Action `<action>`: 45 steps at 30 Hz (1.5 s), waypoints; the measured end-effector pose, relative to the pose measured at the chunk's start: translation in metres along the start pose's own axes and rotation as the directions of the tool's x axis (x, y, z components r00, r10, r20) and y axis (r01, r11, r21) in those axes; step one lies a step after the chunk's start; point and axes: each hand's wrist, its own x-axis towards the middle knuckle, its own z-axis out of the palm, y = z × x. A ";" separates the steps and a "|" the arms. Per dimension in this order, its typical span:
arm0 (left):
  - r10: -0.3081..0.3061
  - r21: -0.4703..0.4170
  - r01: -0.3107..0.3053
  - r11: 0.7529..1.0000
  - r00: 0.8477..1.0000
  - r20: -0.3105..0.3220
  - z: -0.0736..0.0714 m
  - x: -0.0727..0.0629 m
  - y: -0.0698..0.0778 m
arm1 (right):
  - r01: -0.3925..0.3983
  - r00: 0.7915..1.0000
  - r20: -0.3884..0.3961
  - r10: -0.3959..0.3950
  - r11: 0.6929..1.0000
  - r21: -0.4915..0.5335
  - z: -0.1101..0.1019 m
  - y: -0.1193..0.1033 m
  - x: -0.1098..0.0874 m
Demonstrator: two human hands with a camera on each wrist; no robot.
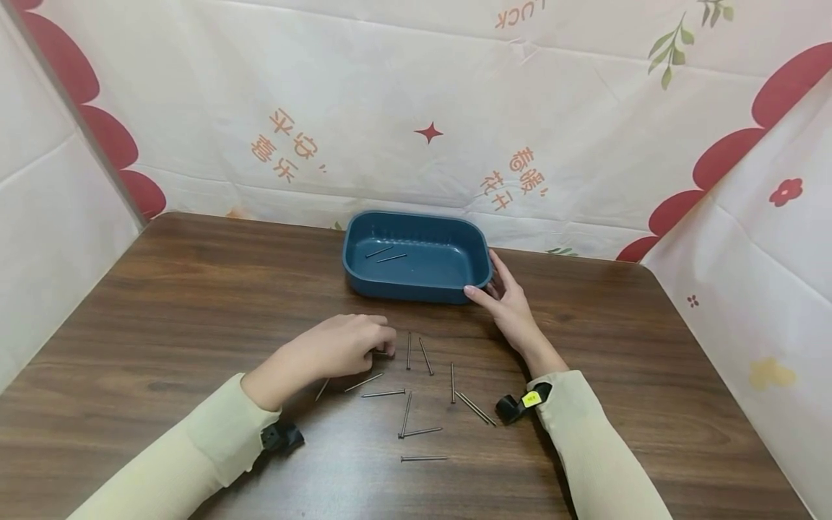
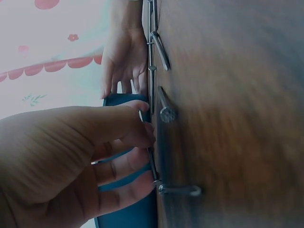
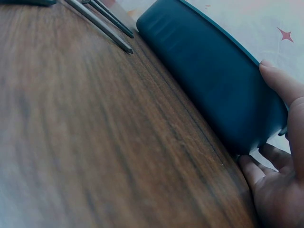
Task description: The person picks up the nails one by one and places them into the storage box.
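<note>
My left hand (image 1: pixel 344 345) is low over the table, its thumb and index finger pinching a steel nail (image 2: pixel 152 164); the other fingers curl loosely beside it. A blue plastic box (image 1: pixel 416 291) stands near the table's back edge with two nails (image 1: pixel 392 258) lying inside. At its right end, my right hand (image 1: pixel 512 307) grips the corner, thumb at the front rim and fingers around the side. In the right wrist view the thumb (image 3: pixel 278 83) touches the top edge while other fingers reach near the box's base.
Several loose nails (image 1: pixel 383 393) lie scattered on the brown wooden table (image 1: pixel 214 303) in front of the box. Some cross or lie side by side, like the pair of nails (image 1: pixel 476 409) near my right sleeve. A printed white cloth (image 1: pixel 390 94) hangs behind the table and at its sides.
</note>
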 end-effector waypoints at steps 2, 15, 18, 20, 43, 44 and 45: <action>0.009 0.002 -0.009 1.000 1.000 -0.006 -0.001 0.000 -0.001 | -0.001 1.000 0.003 0.001 1.000 -0.003 0.000 0.000 0.000; 0.072 -0.044 -0.078 0.996 0.991 -0.115 -0.015 0.000 -0.009 | -0.010 1.000 0.006 0.010 1.000 0.004 -0.001 0.001 0.001; 0.080 -0.042 -0.085 0.996 0.990 -0.120 -0.019 0.000 -0.012 | -0.004 1.000 0.011 0.004 1.000 0.000 0.001 0.001 0.000; 0.087 -0.039 -0.093 0.995 0.988 -0.129 -0.022 0.001 -0.013 | -0.003 1.000 0.010 0.003 1.000 -0.002 0.001 0.000 0.000; 0.014 0.042 -0.010 0.999 0.995 -0.098 -0.088 0.039 -0.022 | -0.003 1.000 0.005 0.003 1.000 0.006 -0.001 0.000 -0.001; 0.004 0.042 0.000 0.999 0.996 -0.090 -0.089 0.041 -0.023 | -0.003 1.000 0.006 0.003 1.000 0.007 -0.001 0.000 -0.001; -0.003 0.043 0.006 0.999 0.997 -0.082 -0.091 0.043 -0.024 | -0.003 1.000 0.007 0.003 1.000 0.009 0.000 0.000 0.000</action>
